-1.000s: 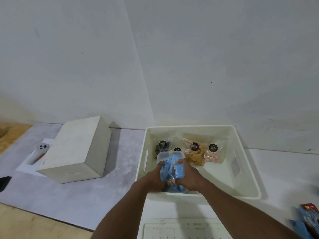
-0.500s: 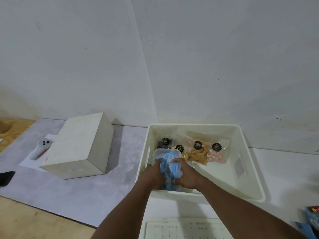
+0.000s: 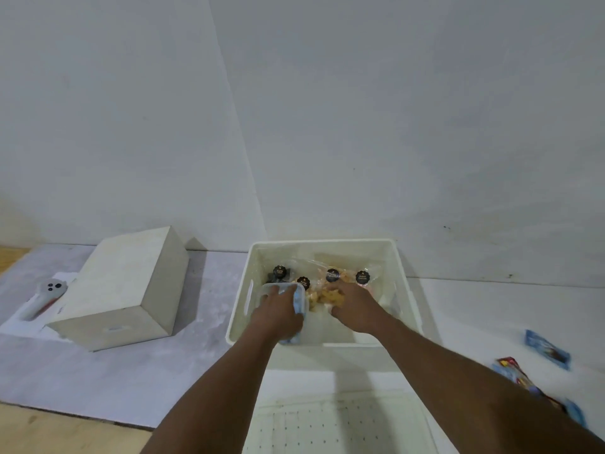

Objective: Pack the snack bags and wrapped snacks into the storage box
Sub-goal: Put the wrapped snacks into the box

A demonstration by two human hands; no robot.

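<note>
White wall behind. Left hand (image 3: 278,310) flat on blue wrapped snacks (image 3: 300,303); right hand (image 3: 356,306) beside it, on snack bag (image 3: 322,296), grip unclear. Probably light, crushable: pinch edges.

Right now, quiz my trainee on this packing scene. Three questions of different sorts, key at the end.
1. True or false: the left hand rests on blue snack packs inside the white storage box.
2. Where do wrapped snacks lie unpacked? A) on the table, right of the box B) on a chair C) on the floor
3. How many black round labels show on the clear snack bags in the box?
Key: 1 true; 2 A; 3 four.
</note>
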